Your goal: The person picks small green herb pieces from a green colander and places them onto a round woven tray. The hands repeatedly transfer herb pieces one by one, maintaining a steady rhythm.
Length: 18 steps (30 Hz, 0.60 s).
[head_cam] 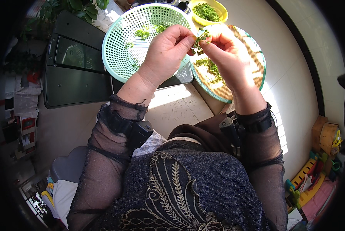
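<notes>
Between my two hands is a small sprig of leafy greens (pixel 200 40). My left hand (pixel 172 47) pinches its stems between thumb and fingertips. From the other side, my right hand (pixel 226 53) grips it with thumb and forefinger. Beneath and to the left of my left hand sits a pale green plastic colander (pixel 117 43), with a few loose greens (pixel 142 33) inside. Under my right hand lies a round woven tray (pixel 252 60) with a green rim, and a scattered heap of greens (pixel 211 69) rests on it, partly hidden by the hand.
A yellow plastic basin (pixel 225 17) holding chopped-looking greens (pixel 205 12) stands behind the tray. At left is a dark glass-topped table (pixel 77 83). Bits of stem litter the tiled floor (pixel 184 109). A potted plant (pixel 83 8) is at the upper left, and colourful plastic toys (pixel 308 179) lie lower right.
</notes>
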Available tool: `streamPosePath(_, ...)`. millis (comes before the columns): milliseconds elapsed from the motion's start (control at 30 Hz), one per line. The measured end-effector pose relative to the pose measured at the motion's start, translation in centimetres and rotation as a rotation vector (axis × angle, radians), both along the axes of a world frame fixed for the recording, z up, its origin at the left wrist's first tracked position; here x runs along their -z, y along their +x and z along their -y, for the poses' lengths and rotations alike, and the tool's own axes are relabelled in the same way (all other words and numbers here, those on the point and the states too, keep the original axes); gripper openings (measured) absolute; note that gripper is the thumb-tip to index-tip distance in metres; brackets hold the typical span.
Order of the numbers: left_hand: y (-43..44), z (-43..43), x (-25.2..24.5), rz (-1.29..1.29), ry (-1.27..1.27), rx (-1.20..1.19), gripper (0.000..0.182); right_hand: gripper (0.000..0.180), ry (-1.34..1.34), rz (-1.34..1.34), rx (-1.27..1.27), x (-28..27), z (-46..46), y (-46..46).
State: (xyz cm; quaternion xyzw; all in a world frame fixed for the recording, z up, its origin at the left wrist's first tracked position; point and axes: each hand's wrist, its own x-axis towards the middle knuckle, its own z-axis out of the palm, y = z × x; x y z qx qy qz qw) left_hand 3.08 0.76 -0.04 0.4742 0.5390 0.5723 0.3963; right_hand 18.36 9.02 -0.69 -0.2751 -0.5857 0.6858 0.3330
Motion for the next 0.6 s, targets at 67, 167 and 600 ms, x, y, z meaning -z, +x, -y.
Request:
streamPosePath(67,0.0,0.1,0.0,-0.021,0.001,0.004,0.01,0.009,-0.063,-0.027,0.006,-0.4,0.2,0.0)
streamPosePath(167,0.0,0.1,-0.1,-0.034,0.006,0.011,0.009,0.007,-0.149,-0.076,-0.04,-1.5,0.4,0.4)
streamPosePath(600,-1.4,0.0,-0.2,0.237,-0.093,-0.094,0.016,0.012,-0.156,-0.045,-0.158,-2.5,-0.6,1.9)
